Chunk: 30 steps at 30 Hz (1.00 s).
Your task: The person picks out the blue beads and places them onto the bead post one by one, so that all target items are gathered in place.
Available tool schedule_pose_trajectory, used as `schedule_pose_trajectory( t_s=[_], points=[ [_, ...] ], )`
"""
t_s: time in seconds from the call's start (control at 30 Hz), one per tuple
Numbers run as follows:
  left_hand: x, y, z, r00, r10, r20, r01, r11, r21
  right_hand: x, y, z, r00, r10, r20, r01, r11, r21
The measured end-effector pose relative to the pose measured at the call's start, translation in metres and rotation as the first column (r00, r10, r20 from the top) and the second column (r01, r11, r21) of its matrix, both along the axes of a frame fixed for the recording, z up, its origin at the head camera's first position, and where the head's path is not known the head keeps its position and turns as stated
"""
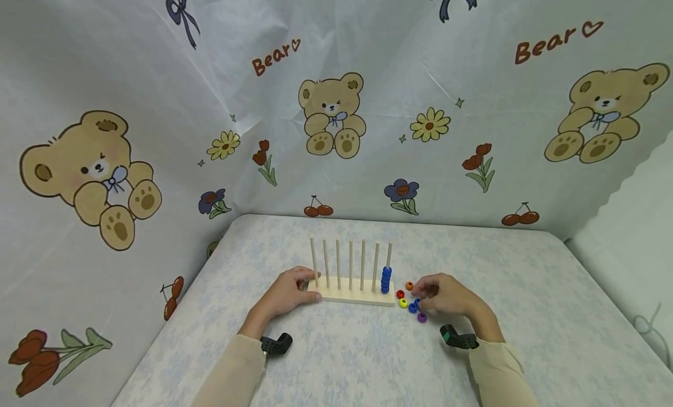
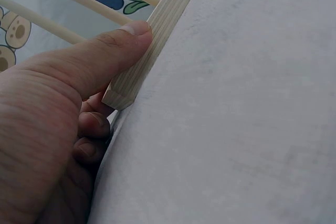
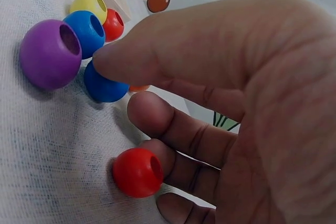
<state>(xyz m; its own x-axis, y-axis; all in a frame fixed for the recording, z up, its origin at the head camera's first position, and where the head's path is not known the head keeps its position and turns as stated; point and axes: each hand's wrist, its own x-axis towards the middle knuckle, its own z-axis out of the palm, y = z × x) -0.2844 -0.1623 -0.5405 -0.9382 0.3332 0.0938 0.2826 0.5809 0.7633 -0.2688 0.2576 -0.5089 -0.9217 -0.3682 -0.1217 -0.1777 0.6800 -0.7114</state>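
Observation:
A wooden rack (image 1: 349,296) with several upright pegs stands on the table. Blue beads (image 1: 386,280) are stacked on its rightmost peg. My left hand (image 1: 286,290) grips the rack's left end, the thumb (image 2: 118,51) along the base's front edge. My right hand (image 1: 447,294) is low over loose beads right of the rack, its fingers loosely bent and apart. The right thumb tip (image 3: 113,61) overlaps a blue bead (image 3: 105,85); whether it touches is unclear. A red bead (image 3: 137,172) lies by the other fingertips. The index fingertip is hidden behind the thumb in the right wrist view.
Beside the rack's right end lie a purple bead (image 1: 422,317), a yellow bead (image 1: 403,303), another red bead (image 1: 401,294), an orange bead (image 1: 409,285) and a second blue bead (image 1: 412,308). A bear-printed curtain (image 1: 336,179) hangs behind the pale table (image 1: 357,360).

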Motion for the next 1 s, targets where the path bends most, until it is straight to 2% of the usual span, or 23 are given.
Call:
schedule_pose_trajectory(
  t_s=[0.2, 0.67, 1.0],
  points=[
    [0.0007, 0.0003, 0.0007, 1.0, 0.004, 0.004, -0.004, 1.0, 0.008, 0.0006, -0.0004, 0.0001, 1.0, 0.027, -0.011, -0.027, 1.0, 0.003],
    [0.0016, 0.0009, 0.0029, 1.0, 0.008, 0.003, -0.008, 1.0, -0.005, 0.0009, -0.001, -0.0028, 1.0, 0.023, -0.013, -0.022, 0.999, 0.041],
    [-0.0005, 0.0, 0.0006, 1.0, 0.012, 0.005, -0.012, 1.0, -0.02, 0.0018, -0.0021, 0.0001, 1.0, 0.005, -0.008, -0.005, 0.999, 0.042]
  ],
)
